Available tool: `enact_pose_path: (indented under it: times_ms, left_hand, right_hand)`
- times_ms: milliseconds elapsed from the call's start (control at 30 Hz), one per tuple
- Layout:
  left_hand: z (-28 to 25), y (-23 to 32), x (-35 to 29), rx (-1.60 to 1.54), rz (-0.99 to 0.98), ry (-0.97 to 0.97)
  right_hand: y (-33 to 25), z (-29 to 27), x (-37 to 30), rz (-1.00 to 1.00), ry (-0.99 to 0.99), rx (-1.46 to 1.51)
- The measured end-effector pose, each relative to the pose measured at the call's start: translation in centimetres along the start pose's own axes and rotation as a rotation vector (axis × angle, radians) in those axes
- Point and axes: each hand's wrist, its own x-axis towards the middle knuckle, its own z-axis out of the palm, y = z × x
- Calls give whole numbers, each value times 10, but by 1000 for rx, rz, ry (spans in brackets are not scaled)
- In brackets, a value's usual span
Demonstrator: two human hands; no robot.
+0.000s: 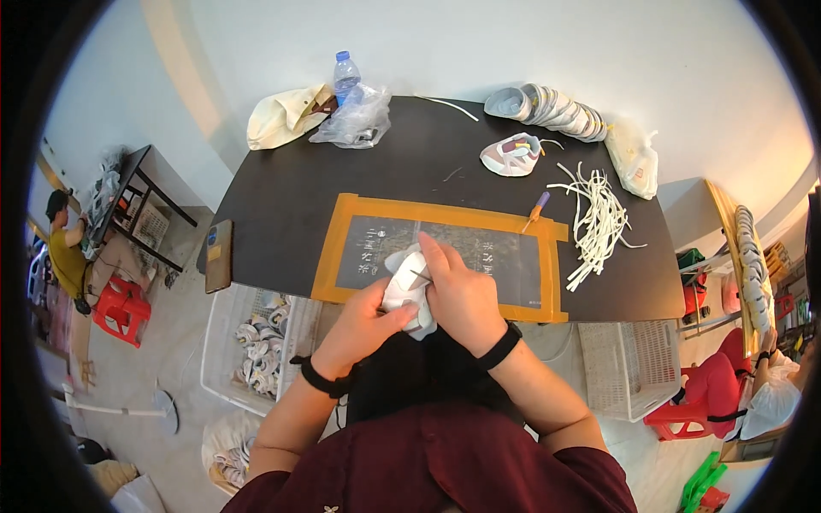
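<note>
My left hand [366, 323] is closed round a small white shoe upper [405, 289], held just in front of the table edge. My right hand [463, 301] is closed at the upper's right side. A thin dark metal shaft [420, 275], like that of an awl or hook, runs from its fingers toward the white material; any handle is hidden in the palm. Beneath and beyond both hands lies a clear sheet bordered with orange tape [428, 209]. To its upper right rests a tool with a purple and orange handle [539, 208], beside a pile of white laces [597, 224].
A pink-and-white shoe upper [511, 156] and a row of nested uppers [556, 111] lie farther back. A bottle [345, 75], plastic bag [357, 120] and phone [219, 256] are leftward. Crates [224, 342] flank me below the table. Other people sit at both sides.
</note>
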Motion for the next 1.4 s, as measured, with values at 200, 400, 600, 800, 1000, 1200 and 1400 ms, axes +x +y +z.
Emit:
enact_pose_path:
  times_ms: [200, 400, 600, 800, 1000, 1200, 1400]
  left_hand:
    - [-11, -8, 18, -210, -89, 60]
    - [-2, -17, 30, -342, -51, 146]
    - [8, -26, 33, -303, -15, 181]
    - [17, -26, 30, -115, 44, 237]
    - [27, -23, 34, 282, 281, 313]
    - [30, -27, 33, 744, 607, 222]
    - [24, -16, 39, 717, 653, 159]
  right_hand:
    - [5, -29, 11, 86, -84, 197]
    - [16, -7, -14, 223, -48, 470]
    - [7, 0, -12, 235, -18, 682]
    - [10, 2, -13, 270, -21, 622]
    - [-1, -22, -9, 168, -21, 212]
    - [1, -38, -6, -12, -67, 6]
    - [3, -13, -7, 6, 0, 0]
